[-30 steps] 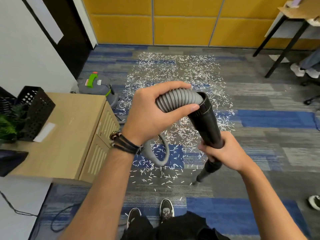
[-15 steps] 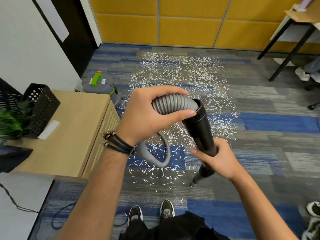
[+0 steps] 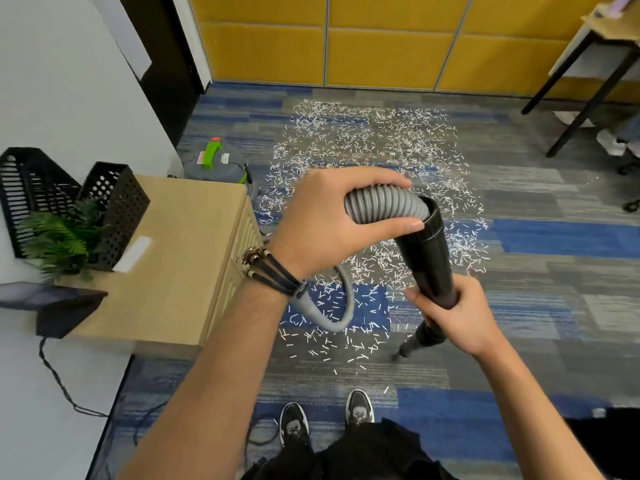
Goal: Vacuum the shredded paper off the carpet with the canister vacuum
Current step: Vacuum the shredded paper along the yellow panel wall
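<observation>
White shredded paper [image 3: 367, 147] lies scattered over the blue and grey carpet [image 3: 540, 271] in front of me. My left hand [image 3: 325, 220] grips the grey ribbed hose [image 3: 384, 202] where it enters the black wand [image 3: 429, 258]. My right hand [image 3: 453, 313] grips the wand lower down. The wand's narrow tip [image 3: 403, 351] points down at the carpet near the closest shreds. The hose loops down [image 3: 341, 317] behind my left wrist. The grey canister vacuum [image 3: 221, 161] with a green handle stands behind the cabinet at the left.
A wooden cabinet [image 3: 183, 258] stands at my left with black mesh trays [image 3: 114, 202] and a small plant [image 3: 59, 240] on top. A black-legged table [image 3: 588, 77] is at the far right, another person's shoe [image 3: 611, 143] beside it. Yellow wall panels [image 3: 381, 43] close the back.
The wand and both hands have shifted slightly to the left and toward me over the last second. Both grips are unchanged.
</observation>
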Action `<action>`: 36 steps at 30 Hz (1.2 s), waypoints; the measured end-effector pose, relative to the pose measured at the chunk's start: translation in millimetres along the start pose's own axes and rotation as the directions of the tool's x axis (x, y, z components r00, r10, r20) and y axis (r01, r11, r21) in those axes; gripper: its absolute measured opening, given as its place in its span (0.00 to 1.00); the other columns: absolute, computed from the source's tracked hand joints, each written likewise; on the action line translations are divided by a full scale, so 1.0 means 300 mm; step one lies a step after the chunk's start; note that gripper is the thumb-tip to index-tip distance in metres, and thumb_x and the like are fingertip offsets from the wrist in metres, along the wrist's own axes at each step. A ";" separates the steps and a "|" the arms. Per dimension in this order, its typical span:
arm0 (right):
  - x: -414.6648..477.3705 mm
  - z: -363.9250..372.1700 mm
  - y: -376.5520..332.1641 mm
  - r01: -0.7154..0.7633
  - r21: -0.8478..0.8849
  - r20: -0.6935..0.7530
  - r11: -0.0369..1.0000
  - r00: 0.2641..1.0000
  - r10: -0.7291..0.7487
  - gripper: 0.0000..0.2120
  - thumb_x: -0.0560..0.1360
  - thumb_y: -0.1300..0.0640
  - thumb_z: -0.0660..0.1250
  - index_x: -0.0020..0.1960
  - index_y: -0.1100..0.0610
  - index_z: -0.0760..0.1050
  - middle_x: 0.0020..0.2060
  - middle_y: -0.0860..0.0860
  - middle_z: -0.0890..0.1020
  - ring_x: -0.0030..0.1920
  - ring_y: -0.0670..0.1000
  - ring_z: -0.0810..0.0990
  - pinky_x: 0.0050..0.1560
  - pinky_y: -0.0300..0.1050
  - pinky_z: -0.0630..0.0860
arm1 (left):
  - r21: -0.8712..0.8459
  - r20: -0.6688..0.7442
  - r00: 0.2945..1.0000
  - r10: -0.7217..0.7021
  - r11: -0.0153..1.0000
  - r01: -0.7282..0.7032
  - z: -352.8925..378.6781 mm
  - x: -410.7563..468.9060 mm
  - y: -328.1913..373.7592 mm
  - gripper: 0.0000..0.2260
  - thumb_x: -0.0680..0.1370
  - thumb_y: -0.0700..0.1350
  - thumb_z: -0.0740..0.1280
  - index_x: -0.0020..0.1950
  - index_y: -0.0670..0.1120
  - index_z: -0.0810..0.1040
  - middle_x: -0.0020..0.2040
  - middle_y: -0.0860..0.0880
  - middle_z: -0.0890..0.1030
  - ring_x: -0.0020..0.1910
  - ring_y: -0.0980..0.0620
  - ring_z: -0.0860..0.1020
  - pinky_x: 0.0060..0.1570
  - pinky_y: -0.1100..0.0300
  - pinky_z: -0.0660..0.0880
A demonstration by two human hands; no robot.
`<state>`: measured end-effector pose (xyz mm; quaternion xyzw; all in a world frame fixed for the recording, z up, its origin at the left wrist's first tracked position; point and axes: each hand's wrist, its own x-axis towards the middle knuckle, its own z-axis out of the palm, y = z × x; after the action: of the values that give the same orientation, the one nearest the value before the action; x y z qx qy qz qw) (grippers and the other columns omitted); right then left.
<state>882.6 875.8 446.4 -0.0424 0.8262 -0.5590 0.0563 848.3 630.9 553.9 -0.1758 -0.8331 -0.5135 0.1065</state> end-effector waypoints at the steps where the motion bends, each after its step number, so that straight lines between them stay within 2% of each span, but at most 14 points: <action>1: -0.009 0.038 0.004 -0.008 -0.002 -0.007 1.000 1.000 0.008 0.28 0.67 0.42 0.79 0.34 0.65 0.72 0.26 0.63 0.74 0.26 0.51 0.71 0.33 0.48 0.69 | -0.008 0.000 1.000 0.000 1.000 0.000 -0.021 -0.017 -0.015 0.18 0.71 0.55 0.82 0.59 0.51 0.87 0.52 0.57 0.87 0.52 0.58 0.85 0.55 0.55 0.82; 4: -0.027 0.142 -0.014 -0.020 0.006 -0.003 1.000 1.000 0.020 0.29 0.65 0.38 0.76 0.34 0.63 0.71 0.27 0.64 0.73 0.27 0.51 0.70 0.35 0.49 0.69 | -0.040 -0.001 1.000 0.011 0.999 -0.011 -0.101 -0.066 -0.058 0.18 0.72 0.53 0.82 0.59 0.49 0.87 0.53 0.56 0.87 0.53 0.57 0.85 0.56 0.56 0.81; 9: -0.029 0.267 -0.084 0.008 0.032 0.065 0.999 0.998 -0.011 0.31 0.67 0.41 0.77 0.36 0.69 0.69 0.28 0.66 0.73 0.27 0.52 0.72 0.34 0.50 0.70 | -0.058 -0.045 0.998 0.036 0.998 -0.039 -0.236 -0.108 -0.092 0.18 0.71 0.52 0.83 0.58 0.48 0.87 0.53 0.55 0.87 0.53 0.57 0.85 0.57 0.58 0.81; 12: -0.024 0.324 -0.137 0.009 0.043 0.099 0.999 0.995 -0.013 0.29 0.68 0.43 0.77 0.35 0.69 0.70 0.26 0.63 0.74 0.26 0.51 0.72 0.32 0.47 0.70 | -0.047 -0.053 0.997 0.048 0.998 -0.051 -0.303 -0.121 -0.111 0.18 0.71 0.52 0.83 0.58 0.47 0.87 0.52 0.55 0.87 0.53 0.57 0.85 0.56 0.59 0.81; 14: -0.017 0.334 -0.165 0.004 0.059 0.106 0.998 0.994 -0.011 0.23 0.70 0.49 0.77 0.33 0.67 0.71 0.24 0.60 0.74 0.26 0.52 0.73 0.31 0.47 0.71 | -0.042 -0.065 0.996 0.062 0.997 -0.064 -0.325 -0.121 -0.111 0.19 0.72 0.53 0.82 0.58 0.47 0.87 0.52 0.54 0.87 0.52 0.57 0.85 0.55 0.57 0.81; 16: -0.009 0.325 -0.188 0.010 0.053 0.108 0.999 0.994 -0.015 0.17 0.71 0.51 0.76 0.31 0.60 0.74 0.23 0.59 0.75 0.25 0.54 0.73 0.32 0.48 0.71 | -0.047 -0.077 0.993 0.084 0.995 -0.088 -0.333 -0.110 -0.101 0.19 0.72 0.53 0.82 0.59 0.47 0.87 0.53 0.54 0.87 0.52 0.56 0.85 0.55 0.56 0.82; 18: -0.005 0.307 -0.204 0.025 0.034 0.126 0.999 0.992 -0.029 0.16 0.71 0.52 0.74 0.29 0.54 0.74 0.23 0.58 0.75 0.26 0.53 0.73 0.33 0.46 0.71 | -0.064 -0.076 0.992 0.104 0.992 -0.109 -0.338 -0.093 -0.093 0.19 0.72 0.53 0.82 0.59 0.46 0.87 0.53 0.53 0.87 0.53 0.56 0.85 0.55 0.55 0.82; 23: -0.005 0.264 -0.187 -0.017 -0.020 0.129 1.000 0.992 0.019 0.22 0.72 0.53 0.79 0.31 0.62 0.71 0.23 0.60 0.74 0.26 0.52 0.72 0.32 0.45 0.70 | -0.074 -0.015 0.998 0.068 0.995 -0.069 -0.324 -0.076 -0.145 0.17 0.72 0.53 0.82 0.58 0.48 0.87 0.52 0.55 0.87 0.51 0.56 0.85 0.53 0.54 0.82; 26: -0.005 0.258 -0.143 -0.049 -0.054 0.122 0.997 0.991 0.055 0.20 0.71 0.56 0.77 0.32 0.66 0.70 0.24 0.62 0.73 0.26 0.52 0.72 0.32 0.46 0.70 | -0.062 0.032 0.999 0.018 0.998 -0.016 -0.289 -0.092 -0.188 0.17 0.71 0.53 0.83 0.57 0.50 0.88 0.52 0.56 0.87 0.50 0.57 0.85 0.53 0.54 0.83; 29: 0.004 0.277 -0.097 -0.087 -0.059 0.127 0.994 0.987 0.094 0.19 0.73 0.60 0.77 0.34 0.68 0.70 0.23 0.58 0.74 0.26 0.51 0.72 0.34 0.49 0.71 | -0.032 0.052 0.999 -0.013 0.999 0.015 -0.272 -0.098 -0.212 0.17 0.71 0.55 0.82 0.58 0.51 0.88 0.51 0.58 0.87 0.50 0.59 0.84 0.54 0.56 0.82; 31: 0.017 0.298 -0.097 -0.087 -0.056 0.131 0.995 0.987 0.093 0.19 0.74 0.60 0.77 0.34 0.68 0.71 0.23 0.57 0.74 0.26 0.52 0.72 0.34 0.50 0.71 | -0.053 0.035 0.999 -0.024 0.998 0.026 -0.278 -0.097 -0.218 0.17 0.71 0.54 0.82 0.57 0.51 0.88 0.52 0.57 0.87 0.51 0.59 0.85 0.54 0.55 0.82; 33: 0.033 0.324 -0.121 -0.053 -0.032 0.138 0.998 0.989 0.057 0.21 0.73 0.57 0.79 0.33 0.68 0.71 0.24 0.59 0.75 0.26 0.52 0.73 0.34 0.49 0.71 | -0.073 -0.008 1.000 -0.021 0.997 0.020 -0.300 -0.091 -0.213 0.17 0.72 0.54 0.82 0.58 0.50 0.88 0.51 0.56 0.87 0.51 0.57 0.85 0.54 0.55 0.82; 36: 0.058 0.366 -0.169 -0.010 0.036 0.157 0.999 0.988 0.004 0.21 0.71 0.54 0.76 0.34 0.68 0.71 0.24 0.62 0.75 0.25 0.54 0.73 0.31 0.49 0.71 | -0.057 -0.072 0.997 0.014 0.998 -0.018 -0.346 -0.079 -0.203 0.18 0.72 0.54 0.82 0.58 0.49 0.87 0.52 0.56 0.87 0.52 0.58 0.84 0.54 0.59 0.81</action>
<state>881.3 753.8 452.0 -0.0822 0.8091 -0.5686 0.1237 845.1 508.9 542.3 -0.1668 -0.8122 -0.5424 0.1351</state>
